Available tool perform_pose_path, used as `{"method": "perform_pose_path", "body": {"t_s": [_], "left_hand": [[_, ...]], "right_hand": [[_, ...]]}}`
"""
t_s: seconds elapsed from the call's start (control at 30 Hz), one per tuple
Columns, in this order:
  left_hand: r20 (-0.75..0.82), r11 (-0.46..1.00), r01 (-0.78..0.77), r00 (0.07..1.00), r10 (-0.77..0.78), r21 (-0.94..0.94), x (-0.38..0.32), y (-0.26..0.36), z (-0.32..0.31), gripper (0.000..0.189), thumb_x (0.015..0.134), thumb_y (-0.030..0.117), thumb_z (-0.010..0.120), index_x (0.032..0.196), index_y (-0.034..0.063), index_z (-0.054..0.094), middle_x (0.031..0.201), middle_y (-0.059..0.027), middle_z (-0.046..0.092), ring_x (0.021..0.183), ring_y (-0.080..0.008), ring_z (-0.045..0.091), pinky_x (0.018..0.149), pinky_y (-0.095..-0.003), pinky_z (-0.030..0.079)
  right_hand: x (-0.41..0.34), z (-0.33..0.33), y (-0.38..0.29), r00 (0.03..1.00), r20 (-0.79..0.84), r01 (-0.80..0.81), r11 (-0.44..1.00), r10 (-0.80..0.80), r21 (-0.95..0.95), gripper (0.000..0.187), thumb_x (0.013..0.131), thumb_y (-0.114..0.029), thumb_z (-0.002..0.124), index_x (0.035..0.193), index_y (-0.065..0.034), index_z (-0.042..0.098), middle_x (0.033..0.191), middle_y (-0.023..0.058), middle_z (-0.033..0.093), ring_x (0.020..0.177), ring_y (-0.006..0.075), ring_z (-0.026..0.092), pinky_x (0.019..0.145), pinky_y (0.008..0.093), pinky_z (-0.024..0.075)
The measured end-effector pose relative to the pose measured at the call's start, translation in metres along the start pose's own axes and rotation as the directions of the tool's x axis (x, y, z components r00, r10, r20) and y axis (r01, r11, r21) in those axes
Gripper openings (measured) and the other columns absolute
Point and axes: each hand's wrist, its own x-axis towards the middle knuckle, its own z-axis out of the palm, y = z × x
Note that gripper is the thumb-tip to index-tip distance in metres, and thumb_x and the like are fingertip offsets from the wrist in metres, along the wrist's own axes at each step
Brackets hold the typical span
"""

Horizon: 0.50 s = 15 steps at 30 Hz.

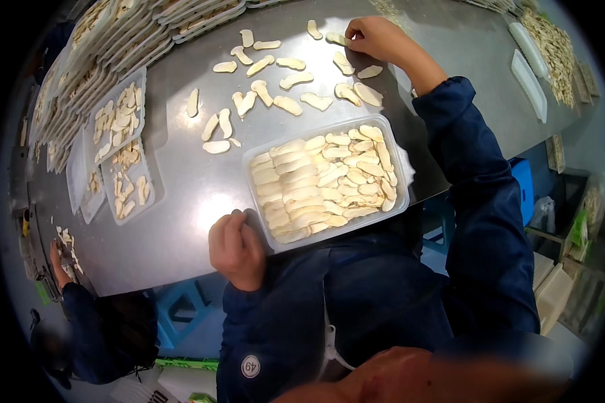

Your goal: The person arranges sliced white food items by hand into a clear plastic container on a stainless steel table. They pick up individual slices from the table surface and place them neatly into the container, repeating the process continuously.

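Note:
My right hand (375,38) reaches to the far side of the steel table, its fingertips closed on the end of a pale dried mushroom slice (337,39). Closer to me, a clear plastic tray (327,236) holds overlapping rows of mushroom slices (302,186). My left hand (237,249) rests with curled fingers at the table's front edge, just left of the tray; nothing is seen in it. Loose slices, such as a mushroom slice (288,105) and a smaller one (193,103), lie scattered beyond the tray.
Stacked filled trays (126,38) stand at the back left, with partly filled trays (148,189) before them. A co-worker's hand (58,262) is at the far left beside small pieces. White empty trays (529,85) and a mushroom heap (549,55) lie right. A blue stool (181,307) stands below.

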Motion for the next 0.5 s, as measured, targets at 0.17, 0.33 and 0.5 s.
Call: {"method": "perform_pose_path", "body": {"t_s": [0.17, 0.33, 0.5], "left_hand": [[-0.012, 1.000, 0.016, 1.000, -0.016, -0.011, 0.001, 0.005, 0.000, 0.024, 0.087, -0.013, 0.067, 0.106, -0.0025, 0.077, 0.103, -0.0195, 0.075, 0.092, -0.0379, 0.073, 0.080, -0.0435, 0.060], [-0.027, 1.000, 0.012, 1.000, -0.012, -0.011, 0.003, 0.005, 0.000, 0.025, 0.084, -0.014, 0.068, 0.104, -0.0023, 0.077, 0.101, -0.0189, 0.076, 0.093, -0.0385, 0.073, 0.082, -0.0444, 0.060], [-0.011, 1.000, -0.008, 1.000, 0.008, -0.002, 0.002, 0.002, -0.001, 0.020, 0.094, -0.011, 0.066, 0.109, -0.0035, 0.076, 0.106, -0.0208, 0.074, 0.092, -0.0365, 0.074, 0.080, -0.0414, 0.062]], "right_hand": [[-0.006, 0.001, 0.007, 0.996, -0.087, -0.021, 0.995, 0.030, 0.099, 0.027, 0.094, -0.020, 0.081, 0.116, -0.0030, 0.082, 0.101, 0.0160, 0.082, 0.090, 0.0329, 0.077, 0.083, 0.0395, 0.0613], [-0.006, 0.003, -0.004, 0.993, -0.108, 0.055, 0.997, -0.049, 0.052, 0.025, 0.094, -0.021, 0.082, 0.112, -0.0041, 0.083, 0.101, 0.0162, 0.082, 0.089, 0.0331, 0.079, 0.081, 0.0398, 0.0619], [-0.004, -0.003, -0.015, 0.999, -0.015, 0.039, 0.999, -0.039, -0.016, 0.025, 0.094, -0.025, 0.080, 0.109, -0.0056, 0.085, 0.096, 0.0162, 0.082, 0.084, 0.0344, 0.077, 0.079, 0.0414, 0.0616]]}}
